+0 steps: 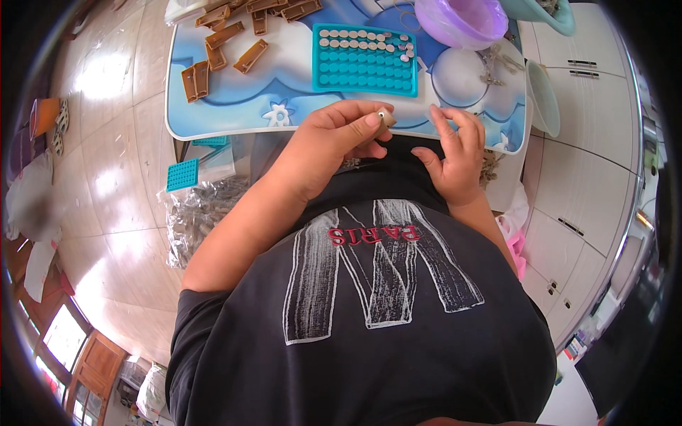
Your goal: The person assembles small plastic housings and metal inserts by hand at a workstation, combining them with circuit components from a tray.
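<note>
My left hand (pixel 327 138) pinches a small beige piece with a pale round end (pixel 386 118) between thumb and forefinger, just over the near edge of the blue patterned table (pixel 234 117). Apart from it, on the right, my right hand (pixel 457 153) has its fingers spread and curved, with nothing visible in them. Beyond both hands lies a turquoise tray (pixel 362 77) with rows of round pockets. Small silvery round pieces (pixel 353 44) fill its far rows, and a few lie loosely at its right end.
Brown trough-shaped pieces (pixel 251 55) lie scattered at the table's far left. At the far right are a plastic-lined purple bowl (pixel 462 25) and small metal parts (pixel 491 67). A pale basin (pixel 543 99) stands beside the table. Below left, a clear bag (pixel 206 220) adjoins a small turquoise tray (pixel 182 175).
</note>
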